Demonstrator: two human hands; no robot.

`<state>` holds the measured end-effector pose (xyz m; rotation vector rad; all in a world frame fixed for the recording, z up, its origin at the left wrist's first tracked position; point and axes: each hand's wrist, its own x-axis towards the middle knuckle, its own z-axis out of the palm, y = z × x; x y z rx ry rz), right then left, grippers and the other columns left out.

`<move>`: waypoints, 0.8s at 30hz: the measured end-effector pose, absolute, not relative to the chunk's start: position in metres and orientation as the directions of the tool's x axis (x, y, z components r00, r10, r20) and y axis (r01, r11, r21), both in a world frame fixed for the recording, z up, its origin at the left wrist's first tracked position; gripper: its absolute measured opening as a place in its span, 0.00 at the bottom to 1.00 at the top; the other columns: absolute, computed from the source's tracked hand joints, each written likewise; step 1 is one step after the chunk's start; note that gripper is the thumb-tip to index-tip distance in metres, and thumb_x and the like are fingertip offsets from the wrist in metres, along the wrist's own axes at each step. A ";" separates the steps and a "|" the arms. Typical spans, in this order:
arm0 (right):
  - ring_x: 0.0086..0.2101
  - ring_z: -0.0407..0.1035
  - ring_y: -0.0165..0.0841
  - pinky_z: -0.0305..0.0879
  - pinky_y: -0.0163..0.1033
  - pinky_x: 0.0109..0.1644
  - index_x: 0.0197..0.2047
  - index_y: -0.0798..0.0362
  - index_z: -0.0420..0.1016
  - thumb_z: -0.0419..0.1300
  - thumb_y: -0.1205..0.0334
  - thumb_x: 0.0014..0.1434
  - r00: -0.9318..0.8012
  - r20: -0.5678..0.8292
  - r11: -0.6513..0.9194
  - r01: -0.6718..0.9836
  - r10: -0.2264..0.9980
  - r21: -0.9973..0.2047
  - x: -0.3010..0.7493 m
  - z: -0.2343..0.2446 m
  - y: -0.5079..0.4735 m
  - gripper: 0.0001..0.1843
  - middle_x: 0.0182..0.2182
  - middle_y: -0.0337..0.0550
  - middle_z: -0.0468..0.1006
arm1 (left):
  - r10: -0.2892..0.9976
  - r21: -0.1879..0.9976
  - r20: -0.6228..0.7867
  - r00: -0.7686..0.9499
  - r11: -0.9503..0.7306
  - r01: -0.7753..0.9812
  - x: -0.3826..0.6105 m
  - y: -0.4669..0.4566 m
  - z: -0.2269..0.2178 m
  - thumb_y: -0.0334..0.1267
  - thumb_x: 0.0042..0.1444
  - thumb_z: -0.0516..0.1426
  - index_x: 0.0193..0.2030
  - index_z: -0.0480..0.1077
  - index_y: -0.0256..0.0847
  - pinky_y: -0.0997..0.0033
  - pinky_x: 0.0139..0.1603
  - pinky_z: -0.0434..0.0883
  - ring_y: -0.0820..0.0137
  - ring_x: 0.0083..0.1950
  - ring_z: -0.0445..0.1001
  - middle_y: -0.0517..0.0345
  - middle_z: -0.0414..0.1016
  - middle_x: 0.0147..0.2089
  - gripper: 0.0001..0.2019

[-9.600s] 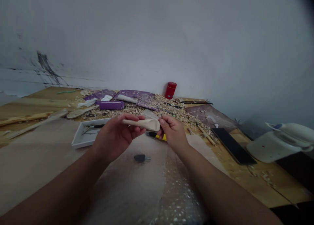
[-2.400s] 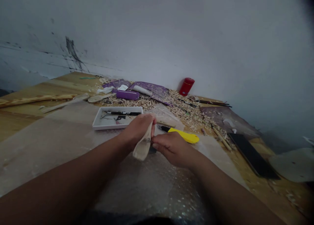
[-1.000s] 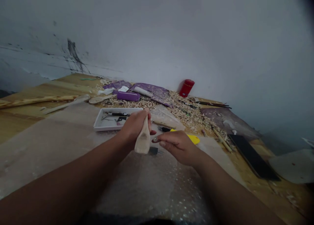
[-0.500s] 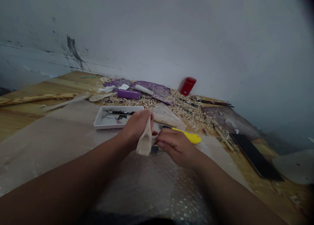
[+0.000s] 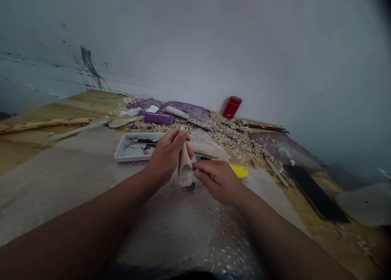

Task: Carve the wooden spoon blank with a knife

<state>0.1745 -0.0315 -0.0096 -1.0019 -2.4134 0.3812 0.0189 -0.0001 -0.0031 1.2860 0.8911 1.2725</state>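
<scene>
Just past the left wrist, a shallow white rectangular tray (image 5: 122, 158) sits on the bench (image 5: 27, 139). Left hand (image 5: 166, 156) has rotated since a moment ago, fingers now upright and closed around the handle of a pale carved wooden spoon (image 5: 185, 170), which hangs edge-on above the bench, bowl down. Right hand (image 5: 216, 182) stands narrow, fingers curled, tips just beside the bowl; any small held item cannot be told. Beyond lies a bright yellow utility knife (image 5: 240, 171), partly hidden.
</scene>
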 end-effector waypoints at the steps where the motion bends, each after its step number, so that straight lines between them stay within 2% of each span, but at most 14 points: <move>1: 0.26 0.62 0.25 0.53 0.29 0.30 0.33 0.52 0.67 0.48 0.64 0.58 -0.597 0.338 0.683 0.581 0.727 -0.443 0.174 -0.010 -0.032 0.08 0.24 0.35 0.68 | 0.971 0.973 0.182 0.155 -0.155 -0.171 0.019 -0.001 -0.002 0.49 0.54 0.46 0.33 0.60 0.40 0.80 0.16 0.57 0.77 0.16 0.61 0.64 0.66 0.19 0.13; 4: 0.26 0.62 0.24 0.54 0.28 0.30 0.36 0.52 0.67 0.49 0.65 0.58 -0.554 0.353 0.653 0.577 0.754 -0.491 0.174 -0.011 -0.032 0.07 0.25 0.34 0.70 | 0.967 0.976 0.179 0.180 -0.151 -0.157 0.022 -0.003 -0.001 0.48 0.54 0.47 0.34 0.60 0.40 0.79 0.19 0.59 0.77 0.19 0.63 0.64 0.66 0.22 0.12; 7: 0.25 0.63 0.24 0.55 0.28 0.29 0.36 0.52 0.68 0.50 0.66 0.57 -0.499 0.375 0.623 0.592 0.781 -0.511 0.173 -0.013 -0.031 0.07 0.24 0.34 0.70 | 0.965 0.986 0.152 0.213 -0.133 -0.101 0.024 -0.005 -0.002 0.47 0.53 0.48 0.32 0.62 0.39 0.80 0.20 0.58 0.79 0.21 0.61 0.63 0.65 0.24 0.12; 13: 0.28 0.66 0.25 0.57 0.30 0.32 0.35 0.50 0.70 0.52 0.66 0.55 -0.420 0.430 0.600 0.604 0.799 -0.525 0.173 -0.014 -0.029 0.06 0.28 0.35 0.74 | 0.953 0.996 0.074 0.293 -0.058 -0.062 0.024 -0.004 -0.010 0.49 0.53 0.46 0.26 0.62 0.39 0.79 0.19 0.57 0.78 0.20 0.60 0.65 0.60 0.21 0.16; 18: 0.27 0.65 0.26 0.57 0.30 0.32 0.30 0.51 0.69 0.53 0.66 0.55 -0.408 0.468 0.614 0.627 0.783 -0.480 0.173 -0.011 -0.030 0.05 0.26 0.34 0.73 | 0.963 0.993 0.005 0.270 0.026 -0.113 0.026 -0.003 -0.011 0.50 0.52 0.46 0.25 0.62 0.39 0.78 0.18 0.59 0.77 0.18 0.61 0.65 0.60 0.19 0.17; 24: 0.30 0.64 0.28 0.56 0.32 0.34 0.30 0.52 0.67 0.50 0.66 0.56 -0.454 0.456 0.635 0.652 0.765 -0.415 0.173 -0.012 -0.029 0.06 0.27 0.37 0.71 | 0.965 0.971 -0.075 0.251 0.129 -0.203 0.027 -0.002 -0.009 0.49 0.51 0.48 0.26 0.63 0.38 0.76 0.19 0.63 0.78 0.16 0.62 0.65 0.61 0.18 0.15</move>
